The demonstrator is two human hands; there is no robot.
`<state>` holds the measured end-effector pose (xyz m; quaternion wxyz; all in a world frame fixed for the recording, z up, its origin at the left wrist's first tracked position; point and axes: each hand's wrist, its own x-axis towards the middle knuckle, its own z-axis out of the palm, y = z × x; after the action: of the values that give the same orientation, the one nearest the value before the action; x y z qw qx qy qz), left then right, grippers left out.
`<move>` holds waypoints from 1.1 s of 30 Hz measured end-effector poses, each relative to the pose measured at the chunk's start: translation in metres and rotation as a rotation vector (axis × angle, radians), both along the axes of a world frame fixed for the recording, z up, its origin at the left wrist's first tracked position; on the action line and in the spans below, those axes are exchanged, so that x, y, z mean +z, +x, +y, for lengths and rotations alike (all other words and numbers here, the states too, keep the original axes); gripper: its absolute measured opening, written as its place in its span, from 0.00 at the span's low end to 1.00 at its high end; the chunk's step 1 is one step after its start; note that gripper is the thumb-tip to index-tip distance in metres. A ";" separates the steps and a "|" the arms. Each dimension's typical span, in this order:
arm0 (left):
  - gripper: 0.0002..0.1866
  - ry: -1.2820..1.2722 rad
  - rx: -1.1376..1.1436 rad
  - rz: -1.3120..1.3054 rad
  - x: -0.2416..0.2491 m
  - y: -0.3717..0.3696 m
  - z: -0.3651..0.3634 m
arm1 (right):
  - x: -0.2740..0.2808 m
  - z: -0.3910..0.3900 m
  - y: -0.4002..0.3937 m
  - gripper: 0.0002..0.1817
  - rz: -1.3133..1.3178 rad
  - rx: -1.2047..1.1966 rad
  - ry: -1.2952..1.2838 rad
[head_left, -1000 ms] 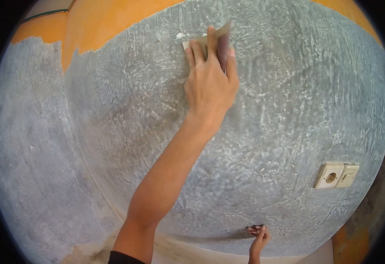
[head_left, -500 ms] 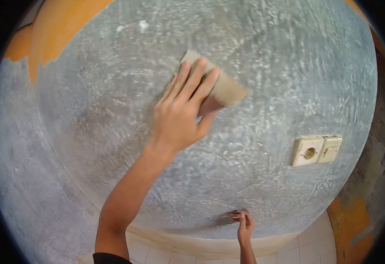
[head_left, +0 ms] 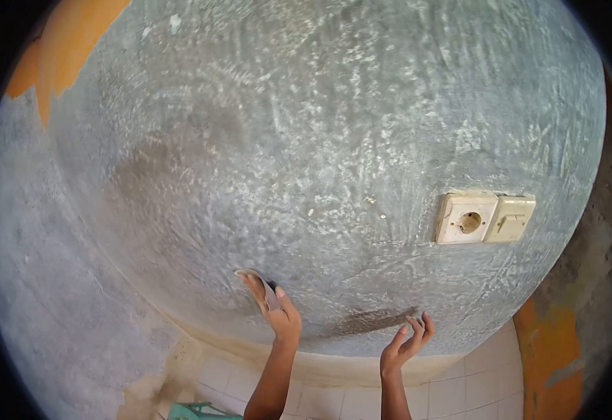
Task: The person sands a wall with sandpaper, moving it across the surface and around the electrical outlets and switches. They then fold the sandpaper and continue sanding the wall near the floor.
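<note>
Low in front of the grey, scraped wall (head_left: pixel 285 161), my left hand (head_left: pixel 285 320) is closed on a bent piece of sandpaper (head_left: pixel 269 295). The sheet curls between thumb and fingers, with its upper edge close to the wall surface. To the right, my right hand (head_left: pixel 398 351) is raised near the lower wall with its fingers apart and slightly curled, nothing in it. A dark shadow falls on the wall beside its fingertips.
A socket (head_left: pixel 468 220) and a light switch (head_left: pixel 510 220) project from the wall at right. Orange paint (head_left: pixel 82 42) remains at upper left. Below lie pale floor tiles (head_left: pixel 320 400) and a green plastic item (head_left: pixel 197 411).
My left hand has come down from the middle of the wall with the sandpaper, which has gone from flat to bent. My right hand has spread its fingers; the view has shifted.
</note>
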<state>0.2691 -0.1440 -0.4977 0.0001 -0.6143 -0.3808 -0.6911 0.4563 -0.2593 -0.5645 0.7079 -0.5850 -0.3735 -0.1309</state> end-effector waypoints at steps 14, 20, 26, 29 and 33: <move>0.52 -0.567 -0.107 0.218 -0.181 0.011 -0.028 | -0.005 0.022 -0.007 0.28 -0.212 0.037 -0.087; 0.45 -0.322 -0.015 0.034 -0.078 -0.024 0.012 | 0.004 0.048 -0.036 0.30 -0.317 -0.035 -0.047; 0.37 -0.153 -0.005 0.159 -0.113 -0.058 0.035 | -0.006 0.070 -0.064 0.27 -0.389 -0.040 0.064; 0.37 -0.242 -0.098 0.124 -0.150 -0.073 0.020 | -0.013 0.073 -0.076 0.26 -0.377 -0.048 0.124; 0.36 -0.315 -0.108 -0.068 -0.105 -0.091 0.031 | -0.005 0.087 -0.094 0.26 -0.411 -0.076 0.217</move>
<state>0.1783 -0.1127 -0.6025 -0.1460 -0.6024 -0.4507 -0.6424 0.3619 -0.1720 -0.5694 0.6704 -0.4800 -0.4712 -0.3132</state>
